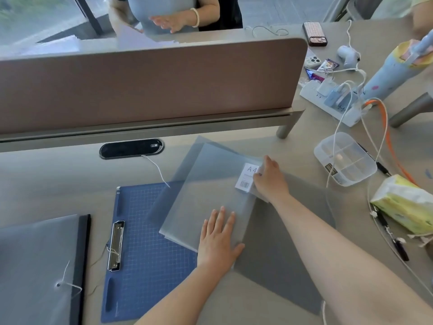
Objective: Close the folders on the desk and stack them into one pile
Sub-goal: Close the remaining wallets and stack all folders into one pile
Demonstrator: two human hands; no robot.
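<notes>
A translucent grey folder (206,188) with a white A4 label (247,178) lies open in the middle of the desk, its other flap (281,254) spread flat to the right. My left hand (219,238) rests flat, fingers apart, on the folder's near edge. My right hand (269,179) pinches the lifted cover at the label corner. A blue clipboard folder (150,249) with a metal clip lies open under the grey folder's left side. At the far left lies a grey string-tie folder (37,266) with a black spine.
A brown desk divider (150,83) runs across the back, with a cable port (131,148) below it. To the right are a clear compartment box (344,158), a tissue pack (405,202), a power strip (332,102) with cables, and pens. Another person stands behind the divider.
</notes>
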